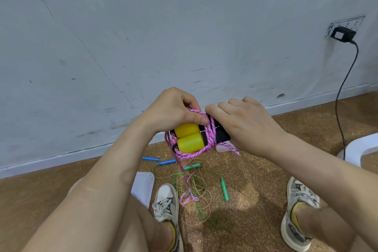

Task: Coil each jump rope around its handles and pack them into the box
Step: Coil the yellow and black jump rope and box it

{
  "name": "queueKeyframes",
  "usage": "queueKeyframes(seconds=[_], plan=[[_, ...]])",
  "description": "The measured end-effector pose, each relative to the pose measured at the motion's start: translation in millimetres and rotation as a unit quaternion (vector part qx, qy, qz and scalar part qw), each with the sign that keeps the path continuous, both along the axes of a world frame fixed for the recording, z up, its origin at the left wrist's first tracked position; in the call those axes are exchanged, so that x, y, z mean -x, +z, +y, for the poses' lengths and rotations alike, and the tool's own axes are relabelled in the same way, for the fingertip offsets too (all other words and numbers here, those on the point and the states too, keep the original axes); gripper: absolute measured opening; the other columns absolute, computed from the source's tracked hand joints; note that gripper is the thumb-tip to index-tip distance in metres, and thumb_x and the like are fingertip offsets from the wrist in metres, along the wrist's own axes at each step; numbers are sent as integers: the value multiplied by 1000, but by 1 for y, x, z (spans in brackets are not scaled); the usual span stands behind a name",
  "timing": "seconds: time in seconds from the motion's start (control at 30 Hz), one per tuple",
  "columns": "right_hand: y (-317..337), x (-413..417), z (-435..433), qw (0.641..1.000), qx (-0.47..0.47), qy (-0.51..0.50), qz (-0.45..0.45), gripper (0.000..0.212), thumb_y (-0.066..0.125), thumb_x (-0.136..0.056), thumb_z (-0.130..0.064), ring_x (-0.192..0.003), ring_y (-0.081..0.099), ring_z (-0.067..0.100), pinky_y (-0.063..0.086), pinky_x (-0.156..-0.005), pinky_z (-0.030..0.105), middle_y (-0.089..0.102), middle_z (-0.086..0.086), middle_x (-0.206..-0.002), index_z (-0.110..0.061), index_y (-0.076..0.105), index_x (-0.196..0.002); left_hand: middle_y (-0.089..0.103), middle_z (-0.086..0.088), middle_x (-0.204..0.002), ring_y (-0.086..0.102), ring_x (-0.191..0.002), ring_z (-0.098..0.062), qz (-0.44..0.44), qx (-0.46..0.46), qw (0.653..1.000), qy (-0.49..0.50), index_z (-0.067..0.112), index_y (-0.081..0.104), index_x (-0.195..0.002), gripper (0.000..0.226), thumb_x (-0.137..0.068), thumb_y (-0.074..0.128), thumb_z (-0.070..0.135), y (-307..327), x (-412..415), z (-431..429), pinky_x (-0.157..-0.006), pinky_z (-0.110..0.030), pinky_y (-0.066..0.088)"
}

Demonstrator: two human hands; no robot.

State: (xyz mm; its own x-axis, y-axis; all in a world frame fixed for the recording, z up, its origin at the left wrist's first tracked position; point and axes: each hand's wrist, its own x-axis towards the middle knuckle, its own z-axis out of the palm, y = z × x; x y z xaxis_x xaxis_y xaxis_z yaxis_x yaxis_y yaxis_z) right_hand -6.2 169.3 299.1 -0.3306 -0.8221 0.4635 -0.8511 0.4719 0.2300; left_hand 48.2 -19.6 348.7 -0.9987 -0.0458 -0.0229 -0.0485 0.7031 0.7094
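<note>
A shallow white box (143, 184) with rounded corners is seen on the speckled, cork-brown floor (41, 200), at seven o'clock from the raised hands. Beyond it, at its one o'clock, two slim blue handles (151, 158) are laid nearly end to end. At centre frame, the left hand (173, 108) is clenched in a grip over a pair of thick handles (189, 141) with rounded yellow caps and matte black shafts, held side by side in the air. Its thumb is pressed on the pink braided rope (210, 135), which is wound in several turns around the pair. The slack is left hanging at six o'clock to a tangle of thin cords (196, 190) on the floor, where two tapered green handles (225, 189) are scattered. The black shaft ends are grasped from three o'clock by the right hand (241, 127), its fingers curved over the top. At two o'clock, a boxy black charger (343, 33) is plugged into the scuffed grey wall (122, 26).
</note>
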Motion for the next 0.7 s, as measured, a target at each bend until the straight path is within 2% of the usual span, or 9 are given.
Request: queueKeyframes(seconds=[0.1,0.2,0.27,0.33,0.4,0.5,0.57,0.63,0.7], plan=[[2,-4,-1,1000,15,15,-13,72,79,-62,-24,-71,59,26,35,-57,34,59,-3,-79,-22,42,-124,61,-3,-61,52,-58,-12,-27,-99,994,-22,10,65,-71,29,-55,84,27,0,1,-4,-53,-20,40],[6,-8,0,999,20,38,-16,90,78,-67,-26,-71,54,27,37,-58,37,54,-2,-79,-31,30,-143,58,1,-52,48,-45,-8,-78,-199,977,-15,8,65,-71,13,-76,75,3,-10,5,-11,-45,-17,38],[9,-9,1,998,18,60,-9,91,76,-70,-31,-70,51,27,36,-58,37,51,0,-79,-40,26,-146,54,-1,-54,43,-46,-11,-113,-275,954,-36,12,66,-70,11,-78,70,6,-15,6,-12,-46,-19,34],[9,-7,2,996,26,76,-26,82,71,-74,-40,-69,50,27,35,-58,36,51,2,-80,-43,28,-144,59,-2,-61,52,-53,-13,-135,-328,934,-42,12,66,-70,10,-80,66,10,-15,7,-9,-52,-22,43],[9,-6,0,990,57,76,-102,72,61,-77,-49,-72,54,28,36,-58,34,53,2,-82,-44,32,-142,63,1,-59,59,-50,-9,-142,-355,924,-10,15,68,-62,19,-80,64,10,-19,11,-10,-50,-17,48],[10,-12,-3,940,149,51,-301,66,55,-73,-50,-88,62,25,50,-68,37,64,-3,-99,-53,32,-135,61,-2,-46,55,-36,-11,-150,-401,896,115,12,56,-73,23,-94,48,15,-30,13,-11,-40,-20,46],[9,-15,-5,898,219,16,-380,65,62,-68,-33,-79,61,21,52,-67,37,64,-7,-95,-47,38,-127,52,6,-39,43,-31,-7,-106,-342,924,132,13,48,-72,31,-100,36,6,-33,12,-4,-38,-18,36],[8,-10,-8,846,295,-39,-443,62,64,-65,-19,-66,56,21,49,-60,36,63,-6,-82,-39,45,-120,39,6,-47,25,-36,-4,-67,-295,952,45,15,55,-80,28,-101,37,9,-30,8,13,-37,-15,19],[8,-1,-10,793,339,-95,-497,56,62,-63,-22,-66,57,21,48,-62,36,66,-4,-81,-38,48,-115,35,4,-54,25,-43,-7,-47,-182,982,-3,14,62,-99,23,-102,40,18,-26,5,24,-40,-19,20]])
